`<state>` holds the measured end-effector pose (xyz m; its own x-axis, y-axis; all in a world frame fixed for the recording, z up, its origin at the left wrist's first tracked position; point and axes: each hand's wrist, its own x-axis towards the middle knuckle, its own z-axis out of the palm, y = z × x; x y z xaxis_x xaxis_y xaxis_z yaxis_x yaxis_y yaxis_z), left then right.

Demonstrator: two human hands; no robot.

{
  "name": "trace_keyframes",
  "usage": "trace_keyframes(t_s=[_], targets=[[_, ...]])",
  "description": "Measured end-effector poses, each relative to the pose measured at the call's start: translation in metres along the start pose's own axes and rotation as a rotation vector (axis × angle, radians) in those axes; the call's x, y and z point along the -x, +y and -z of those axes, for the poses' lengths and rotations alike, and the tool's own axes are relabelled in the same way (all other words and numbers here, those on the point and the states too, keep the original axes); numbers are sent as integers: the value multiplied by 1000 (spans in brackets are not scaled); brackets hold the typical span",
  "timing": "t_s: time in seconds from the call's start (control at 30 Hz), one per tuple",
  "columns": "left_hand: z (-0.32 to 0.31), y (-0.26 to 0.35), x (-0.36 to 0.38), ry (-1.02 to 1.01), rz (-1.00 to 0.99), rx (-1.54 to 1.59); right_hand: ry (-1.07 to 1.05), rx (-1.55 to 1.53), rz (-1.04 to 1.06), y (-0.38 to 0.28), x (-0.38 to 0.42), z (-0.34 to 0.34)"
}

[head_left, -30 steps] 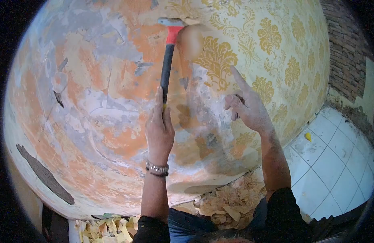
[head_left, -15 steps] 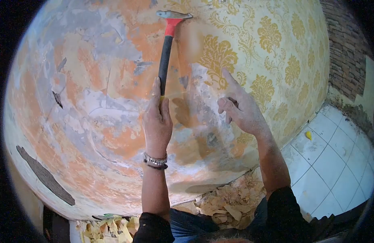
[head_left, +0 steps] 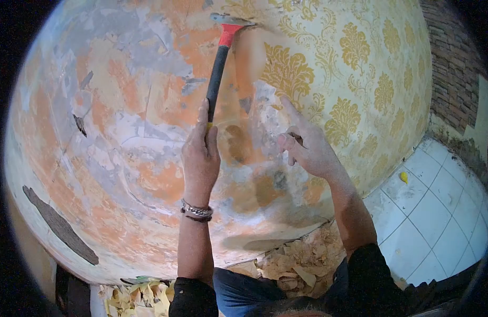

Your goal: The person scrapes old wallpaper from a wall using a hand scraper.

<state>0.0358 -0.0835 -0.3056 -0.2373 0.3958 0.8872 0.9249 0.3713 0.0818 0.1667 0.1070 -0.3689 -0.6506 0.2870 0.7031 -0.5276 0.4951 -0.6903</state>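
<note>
My left hand (head_left: 200, 150) is wrapped round the dark handle of a long scraper (head_left: 218, 74) with a red neck. Its metal head lies against the wall, close to the torn edge of the patterned wallpaper (head_left: 355, 47). To the right, my right hand (head_left: 312, 150) is open and holds nothing that I can see. Its index finger stretches up toward the wallpaper's lower left edge, while the other fingers are bent. Bare wall (head_left: 149, 116) with orange and grey patches spreads to the left of the wallpaper.
Torn wallpaper scraps (head_left: 294, 264) lie heaped at the foot of the wall, with a second pile (head_left: 138, 301) at lower left. White floor tiles (head_left: 434, 211) are on the right, bearing a small yellow scrap (head_left: 403, 177). Brick-patterned wall covering (head_left: 452, 63) stands beyond.
The scraper's head has shifted slightly right along the wall, its handle tilting a little more. My right hand has moved slightly left. The left grip is unchanged.
</note>
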Motion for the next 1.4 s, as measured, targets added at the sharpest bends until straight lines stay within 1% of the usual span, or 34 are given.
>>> trace_keyframes(t_s=[0.1, 0.17, 0.23, 0.3, 0.33, 0.4, 0.43, 0.5, 0.53, 0.6, 0.63, 0.67, 0.7, 0.73, 0.77, 0.83, 0.87, 0.97, 1.03, 1.07, 1.13, 1.2, 1.23, 1.3, 1.33, 1.37, 1.4], targets=[[-2, -12, -12, 4, -12, -4, -2, -31, -4, -6, -1, 1], [6, -4, -11, -28, 15, -3, -18, -46, -23, -4, 1, -5], [8, -4, -9, -46, 30, -1, -8, -15, 16, 0, -1, -8], [5, -11, -7, 34, -99, -18, -25, -7, 13, -1, 0, -8], [5, -9, -13, 37, -110, -16, -43, 5, 7, -1, -1, -7], [8, -4, -16, -7, -13, 36, -53, 15, -1, 0, -3, -10], [12, -1, -12, -11, -2, 32, -63, 21, -7, 1, -2, -14], [16, 9, -10, -109, 117, -50, -63, -4, 12, 9, -3, -22], [13, 4, -6, -108, 112, -51, -52, -29, 33, 10, -3, -24], [3, -15, -2, 62, -145, 5, -53, -35, 31, 6, -1, -22], [6, -11, -10, 59, -156, 10, -59, -43, 23, 5, 0, -20], [10, -4, -19, -6, -63, -23, -54, -39, 19, 4, -1, -19], [12, -2, -22, -72, 43, -60, -41, 4, 65, 4, -1, -18], [10, -4, -21, -81, 58, -74, -27, 41, 113, 4, 0, -20], [11, -3, -16, -86, 69, -80, -36, 33, 107, 3, 2, -23], [11, 5, -11, -55, 53, -38, -74, -9, 28, -3, 1, -22], [9, 0, -3, -39, -4, -4, -71, -11, 32, -3, 2, -22], [4, -4, 12, -45, 7, 8, -53, 31, 79, 2, 2, -23], [-4, 0, 9, -31, 12, 31, 5, -40, 203, 8, 0, -26], [-5, 4, 2, -42, 16, 28, 2, -42, 200, 5, 0, -24], [-5, 13, -6, -59, 23, 23, -112, -33, -32, -4, 3, -17], [-3, 22, -10, -148, 135, 13, -106, -29, -29, -5, 2, -17], [-3, 17, -4, -148, 137, 11, -97, -23, -23, -6, 2, -17], [-8, 0, 11, -37, -48, -12, -105, -32, -31, -13, 4, -14], [-13, -2, 12, -36, -53, -11, -117, -40, -43, -15, 4, -13], [-17, -3, 13, 41, -130, -21, -114, -40, -42, -11, 3, -12], [-20, -5, 15, 117, -204, -30, -86, -32, 26, -5, 2, -14]])
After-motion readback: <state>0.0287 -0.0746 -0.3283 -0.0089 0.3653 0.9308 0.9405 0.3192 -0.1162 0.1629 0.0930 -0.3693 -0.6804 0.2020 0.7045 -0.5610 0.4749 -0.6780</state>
